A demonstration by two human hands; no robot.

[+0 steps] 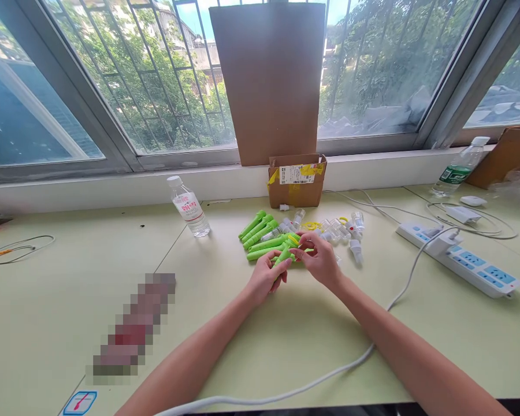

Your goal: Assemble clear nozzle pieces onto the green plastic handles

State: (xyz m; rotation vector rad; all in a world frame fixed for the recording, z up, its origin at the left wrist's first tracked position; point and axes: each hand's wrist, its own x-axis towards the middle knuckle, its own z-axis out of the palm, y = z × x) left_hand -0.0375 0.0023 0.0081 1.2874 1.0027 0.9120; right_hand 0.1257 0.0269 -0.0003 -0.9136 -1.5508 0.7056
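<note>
My left hand (pixel 268 274) is closed around a green plastic handle (pixel 283 256), its upper end tilted away from me. At that end a thin yellow ring (pixel 293 239) shows, and the fingertips of my right hand (pixel 318 258) pinch at it; the exact contact is partly hidden. Just beyond my hands lie several more green handles (pixel 256 232), side by side. To their right are several clear plastic cups with white ends (pixel 333 230), a white nozzle-like piece (pixel 356 252) and a small heap of yellow rings (pixel 311 226).
Behind the parts stands a cardboard box (pixel 294 185); a water bottle (pixel 189 208) is to its left. A power strip (pixel 459 260) lies at right, its white cable (pixel 394 300) crossing under my right forearm. Another bottle (pixel 457 170) stands at the back right.
</note>
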